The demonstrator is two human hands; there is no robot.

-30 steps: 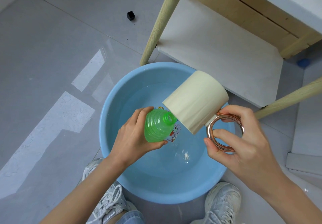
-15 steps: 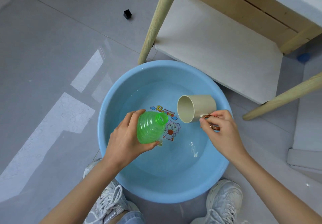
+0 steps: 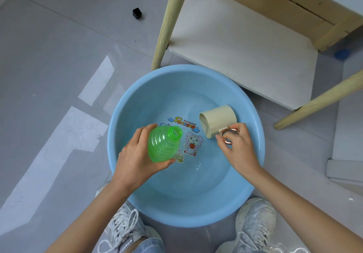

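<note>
A round blue basin [image 3: 117,134] holding shallow water stands on the floor between my feet. My left hand [image 3: 135,158] grips a ribbed green plastic bottle [image 3: 164,146], uncapped, its open neck tilted up and to the right over the basin. My right hand [image 3: 237,146] pinches the copper ring handle [image 3: 228,135] of a cream mug [image 3: 217,120]. The mug lies on its side low in the basin, mouth facing left, its lower rim at the water.
A wooden table with pale legs [image 3: 167,22] and a white lower shelf [image 3: 245,42] stands just behind the basin. A small black cube [image 3: 137,13] lies on the grey tiled floor. My white sneakers [image 3: 125,229] flank the basin's near rim.
The mug was tipped over the bottle's neck a second ago. My right hand has since lowered it to the right, down into the basin. The bottle dropped slightly.
</note>
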